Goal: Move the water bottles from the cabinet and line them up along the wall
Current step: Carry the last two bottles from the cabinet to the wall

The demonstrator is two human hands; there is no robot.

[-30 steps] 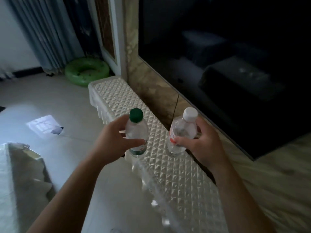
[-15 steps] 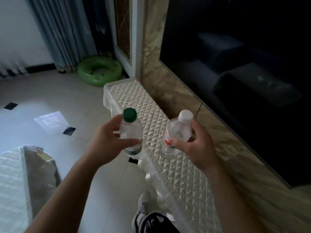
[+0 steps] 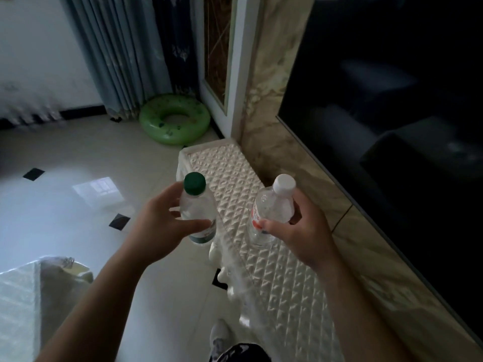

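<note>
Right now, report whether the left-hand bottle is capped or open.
Capped: the green cap sits on the bottle gripped by the left hand.

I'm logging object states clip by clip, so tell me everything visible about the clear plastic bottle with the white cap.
The clear plastic bottle with the white screw cap carries a red-and-white label round its middle, mostly covered. Its cap is on. The right hand grips it, thumb across the label, fingers behind the shoulder. It leans slightly, cap toward the wall, over the white quilted-pattern cabinet top; whether its base touches that top cannot be told. Its fill level is unclear.
</note>
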